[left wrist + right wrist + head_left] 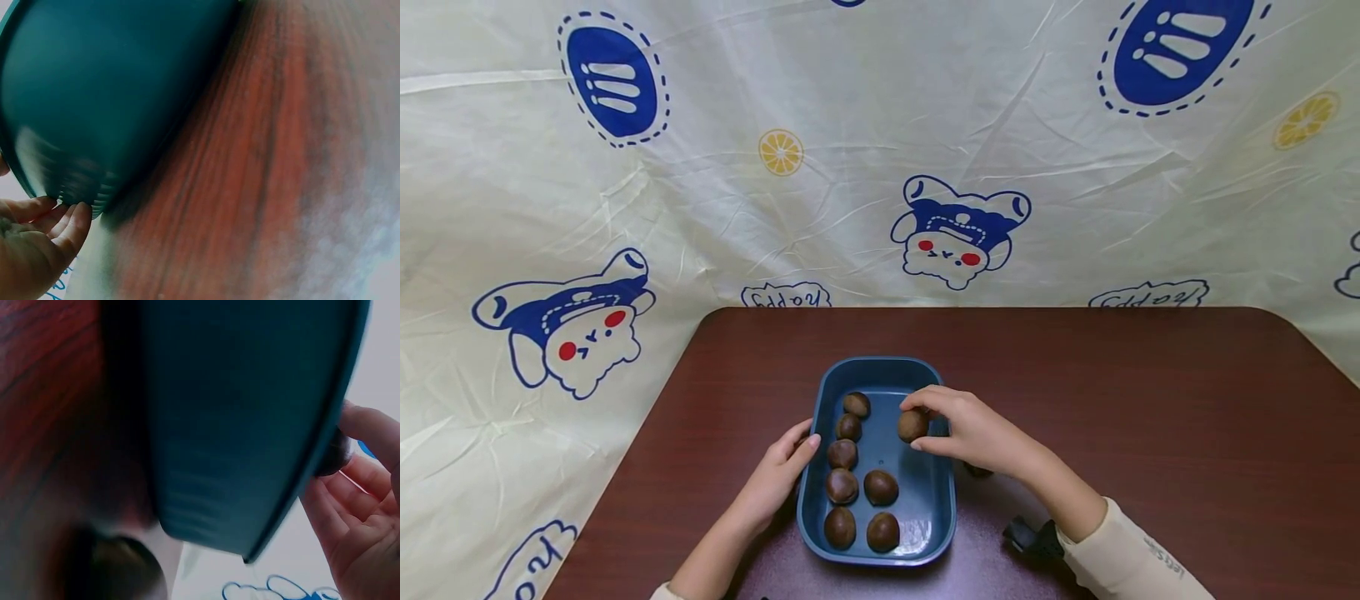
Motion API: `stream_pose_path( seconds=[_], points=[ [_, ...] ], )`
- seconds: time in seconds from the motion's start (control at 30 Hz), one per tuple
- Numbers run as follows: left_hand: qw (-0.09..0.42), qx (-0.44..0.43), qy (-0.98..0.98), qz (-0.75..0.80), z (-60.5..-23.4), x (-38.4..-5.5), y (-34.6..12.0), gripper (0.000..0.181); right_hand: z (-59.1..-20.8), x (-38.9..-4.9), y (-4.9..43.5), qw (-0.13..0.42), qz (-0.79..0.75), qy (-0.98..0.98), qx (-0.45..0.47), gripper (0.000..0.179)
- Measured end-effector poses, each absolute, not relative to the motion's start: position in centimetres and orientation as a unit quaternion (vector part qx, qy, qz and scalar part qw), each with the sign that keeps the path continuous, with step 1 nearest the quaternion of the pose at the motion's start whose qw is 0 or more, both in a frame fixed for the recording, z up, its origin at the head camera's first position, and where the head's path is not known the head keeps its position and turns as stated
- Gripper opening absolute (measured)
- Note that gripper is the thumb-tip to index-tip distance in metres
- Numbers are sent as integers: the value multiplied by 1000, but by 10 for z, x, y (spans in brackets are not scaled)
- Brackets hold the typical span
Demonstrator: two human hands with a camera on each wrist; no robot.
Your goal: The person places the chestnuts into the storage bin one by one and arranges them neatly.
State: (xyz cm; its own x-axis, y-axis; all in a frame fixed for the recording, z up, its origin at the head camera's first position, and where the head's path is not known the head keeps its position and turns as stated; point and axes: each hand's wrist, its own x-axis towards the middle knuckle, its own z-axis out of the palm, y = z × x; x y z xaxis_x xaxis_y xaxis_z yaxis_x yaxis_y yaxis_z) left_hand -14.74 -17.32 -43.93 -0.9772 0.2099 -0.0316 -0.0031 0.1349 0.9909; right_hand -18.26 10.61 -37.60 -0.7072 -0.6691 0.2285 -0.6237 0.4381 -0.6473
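A blue tray (880,560) holds several brown chestnuts, lined up along its left side with a shorter second row (882,487) beside it. My left hand (775,471) grips the tray's left rim, thumb over the edge; in the left wrist view its fingers (78,225) lie against the tray's outer wall (119,81). Over the tray's right half, my right hand (973,429) pinches a chestnut (913,425) between thumb and fingers. In the right wrist view the tray wall (244,412) partly hides that chestnut (336,455).
Under the right forearm, just right of the tray, another chestnut (977,470) lies mostly hidden on the dark red wooden table (1150,400). A black object (1032,537) is by the right sleeve (1120,554). Behind the table hangs a printed white cloth (835,225).
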Motion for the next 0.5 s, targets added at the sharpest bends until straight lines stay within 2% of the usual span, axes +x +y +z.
stream_pose_path(
  seconds=[0.3, 0.5],
  points=[
    [82, 65, 747, 657, -438, -147, -173, 48, -388, -190, 77, 92, -314, 854, -404, 39],
    [87, 65, 745, 658, -438, -147, -173, 48, -393, -194, 62, 113, -276, 855, -423, 37]
  ],
)
